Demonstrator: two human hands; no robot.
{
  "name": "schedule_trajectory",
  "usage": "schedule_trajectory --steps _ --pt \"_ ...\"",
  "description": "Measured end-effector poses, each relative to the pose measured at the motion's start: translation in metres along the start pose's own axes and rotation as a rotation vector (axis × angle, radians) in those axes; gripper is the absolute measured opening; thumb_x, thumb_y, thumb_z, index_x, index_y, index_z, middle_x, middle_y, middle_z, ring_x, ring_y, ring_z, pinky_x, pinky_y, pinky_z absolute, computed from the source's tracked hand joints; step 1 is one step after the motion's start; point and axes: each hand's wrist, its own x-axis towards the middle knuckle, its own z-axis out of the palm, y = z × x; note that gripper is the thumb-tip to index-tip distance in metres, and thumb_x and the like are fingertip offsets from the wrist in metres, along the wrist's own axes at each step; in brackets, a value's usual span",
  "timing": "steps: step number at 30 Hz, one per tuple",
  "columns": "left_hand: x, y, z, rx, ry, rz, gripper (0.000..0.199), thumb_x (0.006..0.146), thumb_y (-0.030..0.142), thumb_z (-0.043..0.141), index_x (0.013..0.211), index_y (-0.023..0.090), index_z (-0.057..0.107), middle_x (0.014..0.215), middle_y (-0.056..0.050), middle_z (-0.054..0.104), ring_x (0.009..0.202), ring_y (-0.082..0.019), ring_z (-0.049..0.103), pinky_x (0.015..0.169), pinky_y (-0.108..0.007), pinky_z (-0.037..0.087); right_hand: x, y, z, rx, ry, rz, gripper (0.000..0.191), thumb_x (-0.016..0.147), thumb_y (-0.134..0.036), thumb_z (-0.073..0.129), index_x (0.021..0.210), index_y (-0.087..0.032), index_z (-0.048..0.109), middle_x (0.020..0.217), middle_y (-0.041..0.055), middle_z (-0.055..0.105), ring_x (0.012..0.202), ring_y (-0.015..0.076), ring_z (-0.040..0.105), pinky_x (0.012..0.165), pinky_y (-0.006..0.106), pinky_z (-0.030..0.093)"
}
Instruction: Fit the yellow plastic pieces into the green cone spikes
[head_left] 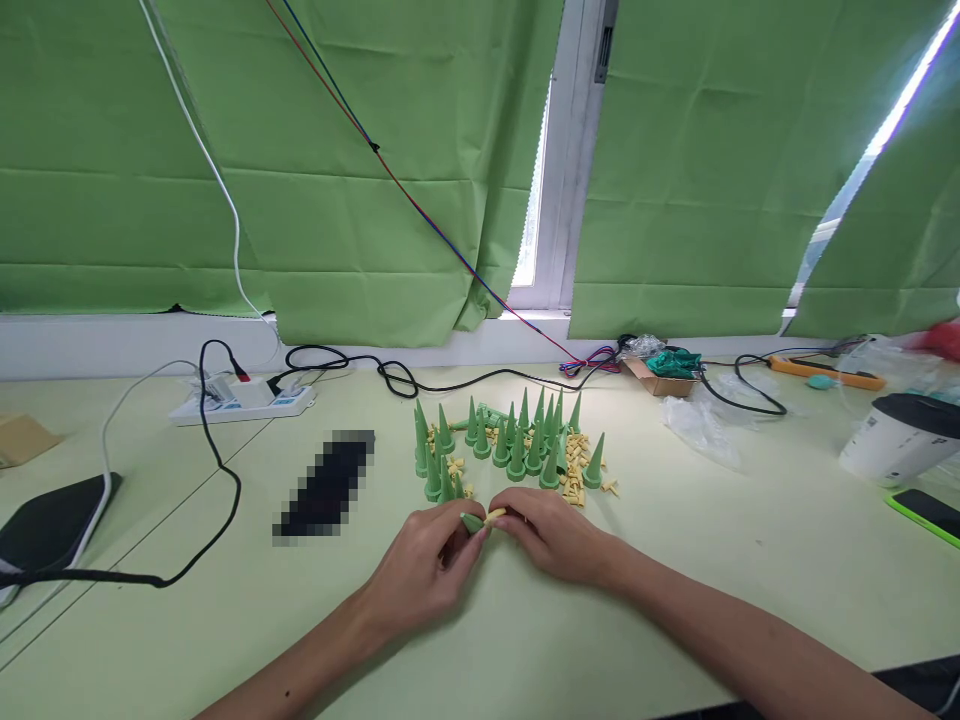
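Observation:
Low over the table, my left hand (431,560) is closed around a green cone (471,522), whose tip shows between thumb and fingers. My right hand (551,535) pinches a small pale yellow piece (495,516) right beside the cone; whether the two touch I cannot tell. Just beyond my hands stand several green cones (516,458) with round bases, tips pointing up. Among and beside them lies a loose heap of small yellow pieces (574,470).
A power strip (277,402) with plugs and a black cable (232,490) lie on the left. At the back right sits a small cardboard box (660,378) near plastic bags (701,430). A white cup (900,440) and a green-edged phone (930,515) are far right.

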Motion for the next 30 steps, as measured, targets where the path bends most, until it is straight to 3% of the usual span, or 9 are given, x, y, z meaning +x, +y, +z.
schedule_trajectory --steps 30 --pt "-0.0015 -0.0014 0.0008 0.016 -0.026 -0.002 0.012 0.097 0.022 0.049 0.096 0.018 0.060 0.062 0.003 0.055 0.049 -0.010 0.046 0.050 -0.022 0.035 0.0003 0.0016 0.0011 -0.009 -0.011 0.019 0.023 0.106 -0.029 0.039 0.105 -0.021 0.060 0.094 0.0045 0.069 0.080 0.0168 0.062 0.071 0.027 0.045"
